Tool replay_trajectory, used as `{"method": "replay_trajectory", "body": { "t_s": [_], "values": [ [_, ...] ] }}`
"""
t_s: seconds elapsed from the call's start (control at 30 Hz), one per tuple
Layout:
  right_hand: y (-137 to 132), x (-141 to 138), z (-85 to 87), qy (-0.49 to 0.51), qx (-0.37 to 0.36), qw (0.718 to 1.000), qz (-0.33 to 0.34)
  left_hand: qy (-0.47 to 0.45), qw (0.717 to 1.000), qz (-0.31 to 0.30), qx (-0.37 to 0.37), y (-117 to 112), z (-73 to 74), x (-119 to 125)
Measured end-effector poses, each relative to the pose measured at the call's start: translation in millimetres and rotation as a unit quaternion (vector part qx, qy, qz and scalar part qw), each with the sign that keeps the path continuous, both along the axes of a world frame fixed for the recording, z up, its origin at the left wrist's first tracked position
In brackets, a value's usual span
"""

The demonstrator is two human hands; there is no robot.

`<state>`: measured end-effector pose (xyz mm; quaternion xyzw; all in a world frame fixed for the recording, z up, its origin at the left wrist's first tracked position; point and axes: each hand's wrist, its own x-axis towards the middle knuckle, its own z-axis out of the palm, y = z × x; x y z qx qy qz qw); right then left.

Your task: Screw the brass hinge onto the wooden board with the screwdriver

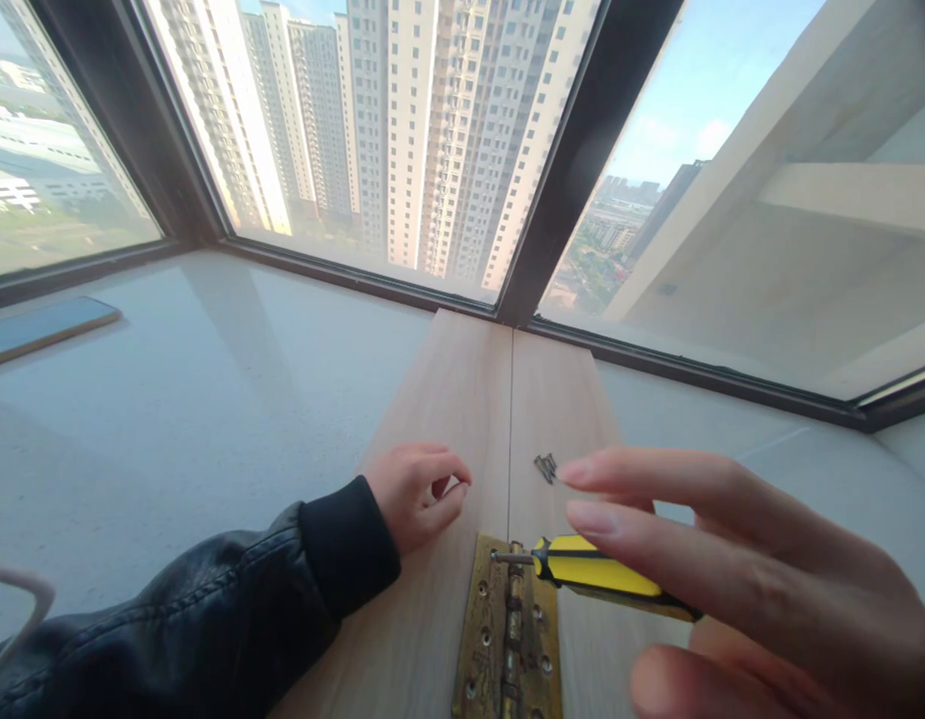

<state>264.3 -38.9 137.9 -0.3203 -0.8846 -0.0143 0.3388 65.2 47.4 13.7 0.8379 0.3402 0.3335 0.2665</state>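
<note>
Two light wooden boards (462, 399) lie side by side on a white windowsill, joined at their near end by a brass hinge (507, 639). A yellow and black screwdriver (597, 574) lies across the right board with its tip on the hinge. A few small screws (545, 466) sit loose on the right board. My left hand (418, 494), in a black leather sleeve, rests curled on the left board and holds nothing I can see. My right hand (732, 569) hovers close to the camera with its fingers spread, above the screwdriver's handle and near the screws.
A phone (43, 327) lies on the white windowsill (208, 399) at the far left. Dark window frames (574, 160) run behind the boards, with tall buildings outside. A thin white cord (20, 599) shows at the lower left edge.
</note>
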Motion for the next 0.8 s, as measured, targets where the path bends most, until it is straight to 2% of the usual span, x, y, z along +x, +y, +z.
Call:
{"method": "replay_trajectory", "body": {
  "t_s": [0.07, 0.13, 0.2, 0.33, 0.5, 0.67, 0.8],
  "values": [
    [-0.5, 0.8, 2.5, -0.026, -0.037, 0.999, 0.029, 0.025, 0.999, 0.014, -0.023, 6.2, 0.0, -4.5],
    [0.4, 0.5, 5.4, 0.009, -0.06, 0.997, 0.043, 0.033, 0.998, 0.021, -0.039, 9.9, -1.0, -7.1],
    [3.1, -1.0, 7.4, 0.03, -0.06, 0.996, 0.064, 0.036, 0.999, 0.015, -0.03, 11.0, -1.9, -8.0],
    [7.4, -11.9, 8.5, 0.009, -0.03, 0.995, 0.093, 0.044, 0.999, 0.001, -0.013, 9.9, -1.4, -8.2],
    [1.5, -26.4, 6.0, 0.099, -0.088, 0.988, 0.08, 0.046, 0.999, -0.006, -0.018, 9.8, -0.6, -9.0],
    [4.3, -17.1, 1.1, 0.081, -0.137, 0.976, 0.148, 0.061, 0.998, 0.0, -0.008, 10.3, -1.7, -9.2],
    [7.0, -26.8, 2.1, 0.121, -0.145, 0.971, 0.147, 0.06, 0.998, -0.007, -0.016, 9.8, 0.3, -9.7]
  ]
}}
